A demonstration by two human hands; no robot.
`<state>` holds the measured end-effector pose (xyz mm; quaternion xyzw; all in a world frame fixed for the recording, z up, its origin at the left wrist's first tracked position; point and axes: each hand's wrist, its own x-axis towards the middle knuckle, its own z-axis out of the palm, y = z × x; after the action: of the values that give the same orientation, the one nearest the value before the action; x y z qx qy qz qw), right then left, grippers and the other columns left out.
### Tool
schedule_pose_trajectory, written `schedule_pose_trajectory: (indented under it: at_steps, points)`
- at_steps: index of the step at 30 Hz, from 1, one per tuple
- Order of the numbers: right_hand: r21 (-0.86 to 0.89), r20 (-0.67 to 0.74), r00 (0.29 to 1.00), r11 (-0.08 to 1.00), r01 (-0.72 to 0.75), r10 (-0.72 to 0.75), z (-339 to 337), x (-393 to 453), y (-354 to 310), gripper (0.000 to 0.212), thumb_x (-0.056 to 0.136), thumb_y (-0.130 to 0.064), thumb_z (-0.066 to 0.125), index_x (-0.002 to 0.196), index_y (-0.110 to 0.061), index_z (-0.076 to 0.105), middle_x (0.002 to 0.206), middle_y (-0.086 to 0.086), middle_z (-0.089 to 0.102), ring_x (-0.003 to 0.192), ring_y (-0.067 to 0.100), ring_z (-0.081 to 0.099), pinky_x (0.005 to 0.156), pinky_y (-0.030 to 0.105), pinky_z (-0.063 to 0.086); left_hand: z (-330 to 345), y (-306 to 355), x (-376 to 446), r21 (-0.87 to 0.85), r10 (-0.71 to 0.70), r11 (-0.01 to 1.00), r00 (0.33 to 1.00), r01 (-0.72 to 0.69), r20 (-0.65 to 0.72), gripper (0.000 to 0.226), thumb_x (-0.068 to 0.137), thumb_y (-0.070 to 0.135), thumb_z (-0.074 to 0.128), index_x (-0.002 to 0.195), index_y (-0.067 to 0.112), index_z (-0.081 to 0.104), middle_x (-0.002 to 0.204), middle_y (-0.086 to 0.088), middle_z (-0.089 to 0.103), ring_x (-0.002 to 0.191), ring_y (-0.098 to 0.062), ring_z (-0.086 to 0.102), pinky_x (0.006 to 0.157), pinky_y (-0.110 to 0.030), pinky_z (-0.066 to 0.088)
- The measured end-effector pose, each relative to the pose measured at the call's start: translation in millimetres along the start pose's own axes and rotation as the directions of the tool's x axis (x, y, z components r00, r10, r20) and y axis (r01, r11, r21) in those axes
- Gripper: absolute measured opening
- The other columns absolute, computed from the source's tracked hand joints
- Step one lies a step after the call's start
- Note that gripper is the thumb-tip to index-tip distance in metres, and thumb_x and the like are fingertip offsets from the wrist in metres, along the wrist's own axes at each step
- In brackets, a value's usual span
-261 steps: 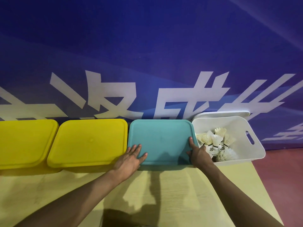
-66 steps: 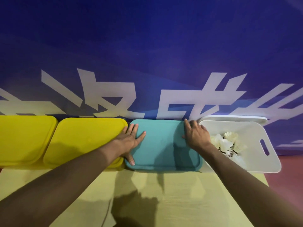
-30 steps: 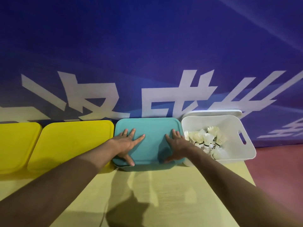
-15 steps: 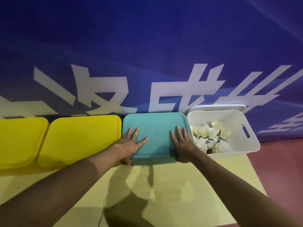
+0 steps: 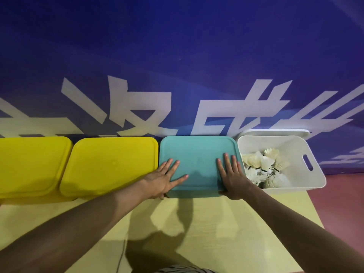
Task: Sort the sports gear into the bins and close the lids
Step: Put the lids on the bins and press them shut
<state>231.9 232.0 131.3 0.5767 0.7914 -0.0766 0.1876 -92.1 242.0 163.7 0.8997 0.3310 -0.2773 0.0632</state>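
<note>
A teal lid point(image 5: 197, 152) covers the third bin in a row along the wall. My left hand point(image 5: 163, 179) lies flat on the lid's near left corner, fingers spread. My right hand point(image 5: 232, 177) lies flat on its near right corner, fingers straight. To the right stands an open white bin point(image 5: 307, 152) holding several white shuttlecocks point(image 5: 264, 166). Its white lid point(image 5: 275, 132) stands behind it against the wall. Two yellow lids point(image 5: 110, 164) point(image 5: 29, 164) cover the bins to the left.
The bins stand on a pale yellow table point(image 5: 197, 229) against a blue banner wall point(image 5: 177, 66) with large white characters. The table's right edge ends just past the white bin, with red floor point(image 5: 344, 203) beyond it.
Both hands slid from the far part of the teal lid to its near corners and now press flat there. The view shifted slightly.
</note>
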Motion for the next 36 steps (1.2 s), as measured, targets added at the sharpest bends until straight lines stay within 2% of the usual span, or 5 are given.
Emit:
schedule_pose_trajectory:
  at_steps: [6, 12, 22, 27, 36]
  points:
    - [0.014, 0.014, 0.999, 0.999, -0.035, 0.035, -3, -1, -3, 0.132, 0.081, -0.071, 0.064, 0.155, -0.004, -0.023, 0.160, 0.031, -0.025, 0.147, 0.058, -0.012, 0.120, 0.062, 0.003, 5, -6, -6, 0.082, 0.068, 0.995, 0.996, -0.064, -0.054, 0.094, 0.102, -0.006, 0.041, 0.157, 0.031, -0.026, 0.163, -0.025, -0.027, 0.147, -0.052, -0.023, 0.126, -0.058, 0.003]
    - [0.007, 0.057, 0.998, 0.999, -0.040, 0.040, -1, 0, -1, 0.136, 0.065, -0.073, 0.077, 0.158, 0.002, 0.013, 0.159, 0.041, 0.009, 0.140, 0.067, 0.020, 0.108, 0.071, 0.030, 8, -11, -1, 0.081, 0.110, 0.991, 0.990, -0.103, -0.093, 0.080, 0.108, 0.012, 0.039, 0.159, 0.038, -0.016, 0.168, -0.016, -0.018, 0.152, -0.047, -0.013, 0.127, -0.053, 0.005]
    - [0.007, -0.022, 1.000, 1.000, -0.003, 0.003, 11, -2, -1, 0.130, 0.074, -0.078, 0.064, 0.160, -0.003, 0.002, 0.161, 0.038, -0.004, 0.143, 0.065, 0.005, 0.114, 0.071, 0.019, -14, -34, -6, -0.516, -0.123, 0.855, 0.988, 0.059, -0.091, 0.100, 0.087, 0.035, 0.078, 0.163, 0.035, 0.014, 0.170, 0.003, 0.018, 0.157, -0.021, 0.012, 0.127, -0.041, 0.019]
    - [0.031, -0.003, 1.000, 0.999, -0.021, 0.021, 13, 2, -4, 0.133, 0.071, -0.077, 0.069, 0.160, -0.002, 0.004, 0.161, 0.038, -0.003, 0.143, 0.065, 0.005, 0.114, 0.071, 0.021, -26, -43, -16, -0.621, -0.453, 0.735, 0.879, 0.273, -0.149, 0.071, 0.089, 0.045, 0.075, 0.149, 0.023, 0.044, 0.140, -0.004, 0.058, 0.123, -0.022, 0.057, 0.101, -0.039, 0.051]
    - [0.034, 0.097, 0.990, 0.994, -0.103, 0.099, -12, 0, -34, 0.117, 0.091, -0.066, 0.056, 0.156, 0.000, -0.016, 0.157, 0.039, -0.021, 0.143, 0.065, -0.007, 0.120, 0.067, 0.011, -44, -7, -3, -0.666, -0.618, 0.458, 0.750, 0.589, 0.238, 0.031, 0.098, 0.037, 0.066, 0.118, 0.016, 0.054, 0.080, 0.001, 0.071, 0.051, -0.009, 0.068, 0.043, -0.021, 0.047]
